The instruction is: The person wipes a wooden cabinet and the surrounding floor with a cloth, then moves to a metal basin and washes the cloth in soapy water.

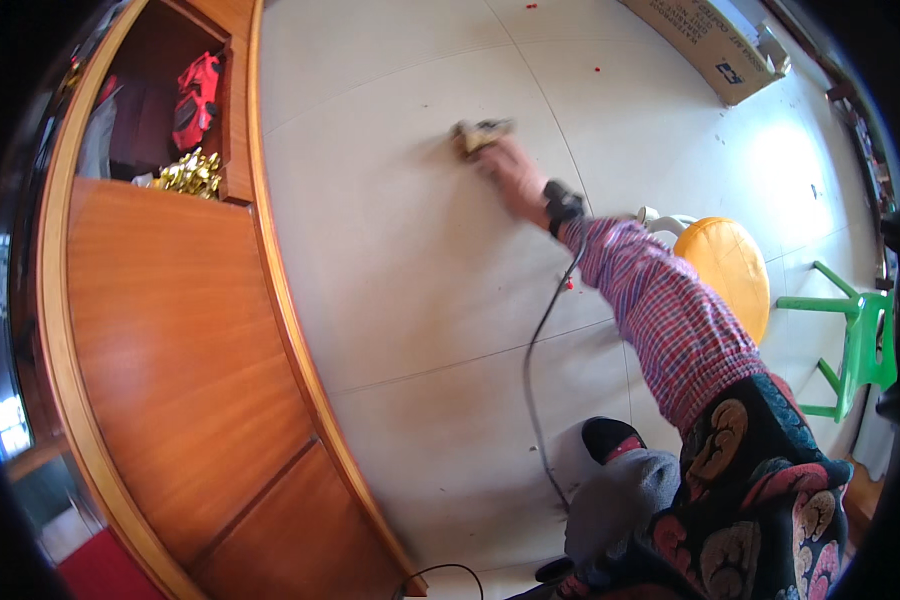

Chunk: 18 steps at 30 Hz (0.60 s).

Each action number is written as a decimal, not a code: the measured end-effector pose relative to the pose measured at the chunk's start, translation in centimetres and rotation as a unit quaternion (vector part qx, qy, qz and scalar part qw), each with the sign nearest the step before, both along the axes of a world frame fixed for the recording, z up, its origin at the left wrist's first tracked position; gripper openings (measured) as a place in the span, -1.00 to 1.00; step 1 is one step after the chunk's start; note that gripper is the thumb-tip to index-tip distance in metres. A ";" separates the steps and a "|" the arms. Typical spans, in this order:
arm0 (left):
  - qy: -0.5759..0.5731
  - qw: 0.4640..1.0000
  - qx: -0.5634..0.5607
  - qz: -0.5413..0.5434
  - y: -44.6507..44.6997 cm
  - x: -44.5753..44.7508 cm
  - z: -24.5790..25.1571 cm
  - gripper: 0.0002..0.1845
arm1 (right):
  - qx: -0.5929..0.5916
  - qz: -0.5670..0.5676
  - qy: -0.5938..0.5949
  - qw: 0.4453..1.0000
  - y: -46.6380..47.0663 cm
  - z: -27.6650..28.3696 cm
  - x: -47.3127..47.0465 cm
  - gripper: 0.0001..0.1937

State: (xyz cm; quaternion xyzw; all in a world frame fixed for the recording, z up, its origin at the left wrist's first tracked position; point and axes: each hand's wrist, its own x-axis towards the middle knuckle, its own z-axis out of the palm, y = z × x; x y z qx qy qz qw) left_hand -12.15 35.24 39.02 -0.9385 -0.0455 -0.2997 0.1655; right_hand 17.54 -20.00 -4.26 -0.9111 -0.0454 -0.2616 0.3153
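Observation:
My right hand [516, 180] reaches out over the pale tiled floor [420, 300], with a dark band and a thin cable at its wrist. Its fingers are closed on a small yellow-brown and dark object [484, 137], too blurred to name for certain. The object is low, at or close to the tiles; contact cannot be made out. A red-and-blue checked sleeve cover [667, 307] wraps the forearm. My left hand is out of view.
A wooden cabinet [180, 337] runs along the left, a red toy car [197, 101] and gold tinsel [191, 174] in its open compartment. Right of the arm are a yellow-topped stool [726, 270] and a green plastic stool [866, 345]. A cardboard box [712, 52] lies beyond. Below is a dark shoe [607, 439].

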 end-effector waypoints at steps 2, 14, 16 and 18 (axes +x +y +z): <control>-0.004 1.000 0.004 0.010 0.7 -1.0 0.2 -0.71 | -0.029 -0.147 0.049 0.988 -3.3 1.5 1.7 -0.55; -0.034 0.998 0.054 0.002 2.0 -2.3 1.0 -0.69 | 0.011 0.406 0.088 0.909 21.0 3.3 -22.6 -0.55; -0.068 0.995 0.062 -0.043 1.6 -2.1 0.9 -0.67 | 0.212 0.350 0.158 0.899 17.1 1.8 -22.6 -0.64; -0.096 0.992 0.043 -0.066 1.1 -2.2 1.1 -0.65 | 0.239 0.255 0.206 0.914 12.0 0.7 -20.6 -0.34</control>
